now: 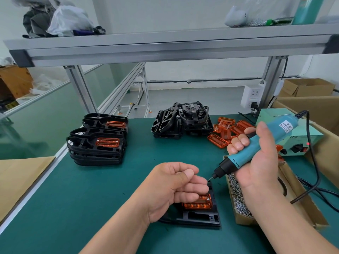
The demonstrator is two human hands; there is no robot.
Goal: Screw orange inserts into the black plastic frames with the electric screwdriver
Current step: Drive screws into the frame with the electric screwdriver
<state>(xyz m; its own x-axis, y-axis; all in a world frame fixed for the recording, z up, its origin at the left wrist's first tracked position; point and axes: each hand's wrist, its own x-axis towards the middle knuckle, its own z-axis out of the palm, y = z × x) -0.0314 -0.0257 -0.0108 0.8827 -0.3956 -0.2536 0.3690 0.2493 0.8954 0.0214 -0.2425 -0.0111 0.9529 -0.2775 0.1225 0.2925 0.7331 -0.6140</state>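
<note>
The counter (110,189) carries all items. Front centre: one frame (198,217) lying flat with an insert (200,204) seated in it, and the left hand (174,186) above it. Just right of that frame: a box of screws (238,198), with the right hand (256,162) and screwdriver (256,145) over it. Rear left: two stacks of frames (97,145), one behind the other. Rear centre: a heap of frames (181,120), with loose inserts (225,131) to its right and a power unit (300,145) further right. A shelf (165,43) spans overhead.
</note>
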